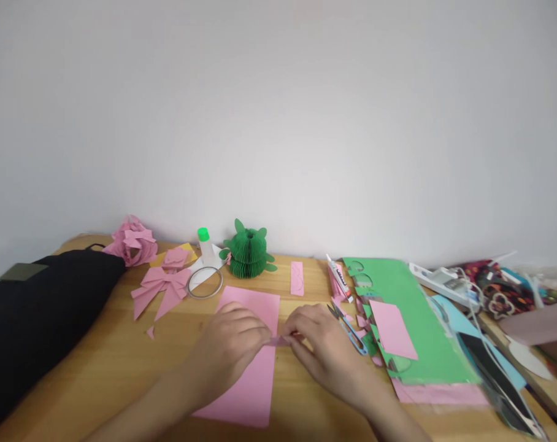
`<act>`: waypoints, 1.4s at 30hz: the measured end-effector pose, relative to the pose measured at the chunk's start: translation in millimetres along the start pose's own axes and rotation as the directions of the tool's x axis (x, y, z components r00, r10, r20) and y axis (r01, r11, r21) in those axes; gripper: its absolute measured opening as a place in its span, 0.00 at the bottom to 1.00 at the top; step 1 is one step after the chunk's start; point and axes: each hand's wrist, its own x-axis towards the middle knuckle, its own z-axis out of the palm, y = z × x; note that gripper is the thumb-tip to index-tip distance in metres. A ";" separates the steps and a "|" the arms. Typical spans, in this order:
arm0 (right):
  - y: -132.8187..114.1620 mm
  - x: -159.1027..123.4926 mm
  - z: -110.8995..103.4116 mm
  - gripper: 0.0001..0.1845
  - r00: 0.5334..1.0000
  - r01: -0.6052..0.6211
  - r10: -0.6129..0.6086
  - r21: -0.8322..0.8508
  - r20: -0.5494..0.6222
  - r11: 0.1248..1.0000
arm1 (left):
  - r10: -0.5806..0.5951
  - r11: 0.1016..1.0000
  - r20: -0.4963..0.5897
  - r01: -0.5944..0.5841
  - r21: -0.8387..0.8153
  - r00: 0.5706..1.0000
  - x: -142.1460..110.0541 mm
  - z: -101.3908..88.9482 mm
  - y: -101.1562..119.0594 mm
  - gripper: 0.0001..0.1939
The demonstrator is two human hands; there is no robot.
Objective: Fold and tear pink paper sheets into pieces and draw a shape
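Observation:
Between my two hands is a small pink paper strip (277, 341), pinched at both ends. My left hand (237, 337) grips its left end, above a larger pink paper sheet (246, 393) lying on the wooden table. The right end sits in the closed fingers of my right hand (319, 344), just beyond the sheet's right edge. Much of the strip is hidden by my fingers. Right of my right hand lie blue-handled scissors (352, 334). A small pink paper with a drawn outline (297, 279) rests behind my hands.
A green paper turtle (248, 253), glue bottle (205, 247), ring (205, 282) and pink paper bow (161, 285) stand behind left. Right are a glue tube (339, 279), green sheets (426, 331) and a power strip (444, 286). A black bag (53, 319) covers the left.

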 end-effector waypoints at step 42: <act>30.5 -17.0 70.0 0.25 0.840 -0.420 0.522 0.788 0.149 0.450 | -0.790 0.608 -0.155 0.726 -0.321 0.594 -45.0 51.6 0.3 0.22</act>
